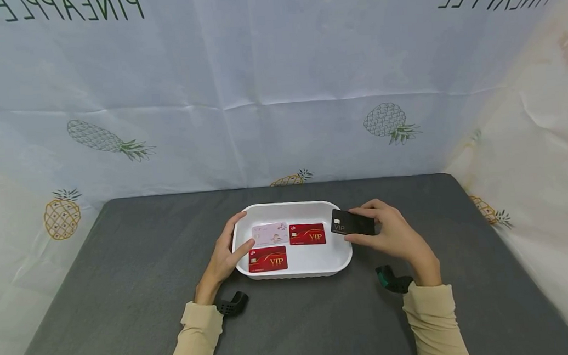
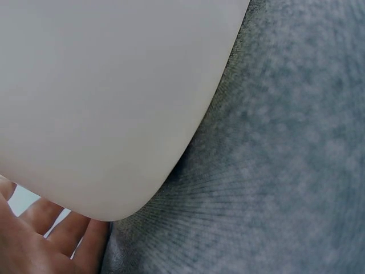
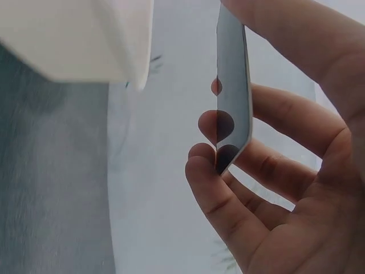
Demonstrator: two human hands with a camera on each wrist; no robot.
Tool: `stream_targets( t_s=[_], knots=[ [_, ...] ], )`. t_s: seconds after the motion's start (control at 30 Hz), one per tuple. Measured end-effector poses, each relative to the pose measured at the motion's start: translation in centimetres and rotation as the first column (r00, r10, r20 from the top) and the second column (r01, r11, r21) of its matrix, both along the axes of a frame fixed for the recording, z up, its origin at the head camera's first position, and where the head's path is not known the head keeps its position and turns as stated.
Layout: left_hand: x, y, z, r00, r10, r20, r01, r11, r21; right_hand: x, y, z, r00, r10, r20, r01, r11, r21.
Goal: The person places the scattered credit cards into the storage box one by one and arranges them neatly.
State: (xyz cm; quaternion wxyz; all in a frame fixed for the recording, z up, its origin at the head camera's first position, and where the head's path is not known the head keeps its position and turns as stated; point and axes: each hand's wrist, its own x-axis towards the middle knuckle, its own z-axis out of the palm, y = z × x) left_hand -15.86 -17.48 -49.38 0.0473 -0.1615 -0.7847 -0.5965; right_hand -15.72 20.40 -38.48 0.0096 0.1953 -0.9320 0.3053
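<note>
A white plastic tray [image 1: 314, 260] with rounded corners stands in the middle of the table. My left hand [image 1: 223, 261] grips its left end, thumb over the rim and the other fingers along the outer wall, as the left wrist view also shows. Inside lie a pale pink card [image 1: 268, 234] at the back left, a red VIP card [image 1: 308, 234] to its right and another red VIP card [image 1: 267, 259] in front. Over the tray's right rim, my right hand [image 1: 392, 233] pinches a black VIP card [image 1: 348, 222] between thumb and fingers. Fingertips reflect in its glossy face [image 3: 234, 74].
Dark grey cloth covers the table [image 1: 124, 298]. A white backdrop [image 1: 281, 139] printed with pineapples hangs behind the table's far edge. Black camera mounts [image 1: 233, 303] sit at both wrists, close above the tabletop.
</note>
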Motion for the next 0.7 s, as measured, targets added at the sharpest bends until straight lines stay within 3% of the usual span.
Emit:
stream_targets(
  t_s=[0.7],
  knots=[
    [0.0, 0.0, 0.0, 1.000, -0.002, 0.002, 0.002, 1.000, 0.001, 0.2, -5.7, 0.3, 0.989, 0.133, 0.064, -0.129, 0.989, -0.072]
  ],
)
